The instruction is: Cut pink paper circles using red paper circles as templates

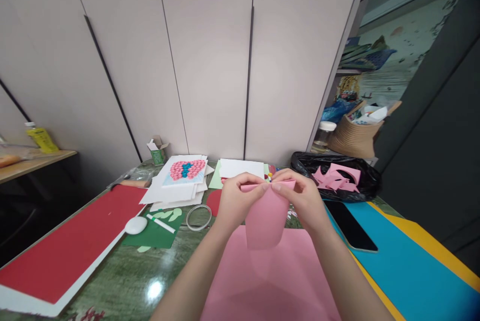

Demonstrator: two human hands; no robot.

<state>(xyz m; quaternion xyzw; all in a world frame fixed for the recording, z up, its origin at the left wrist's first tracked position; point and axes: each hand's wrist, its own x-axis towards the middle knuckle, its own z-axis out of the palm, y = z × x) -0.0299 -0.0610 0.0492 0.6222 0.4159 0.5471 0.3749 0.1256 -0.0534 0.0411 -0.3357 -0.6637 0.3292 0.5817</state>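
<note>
Hanging pink paper (pixel 265 221), long axis vertical

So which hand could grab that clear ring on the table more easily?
Probably the left. The clear ring lies just beside the left hand, while the right hand sits beyond the pink paper that both pinch at its top edge.

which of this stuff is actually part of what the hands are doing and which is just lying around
In use: folded pink paper, pinched at its top edge by the left hand and right hand; likely the pink sheet lying below it.
Lying about: phone, red sheet, tape ring, heart card, blue sheet, pink scraps on the black bag.
</note>
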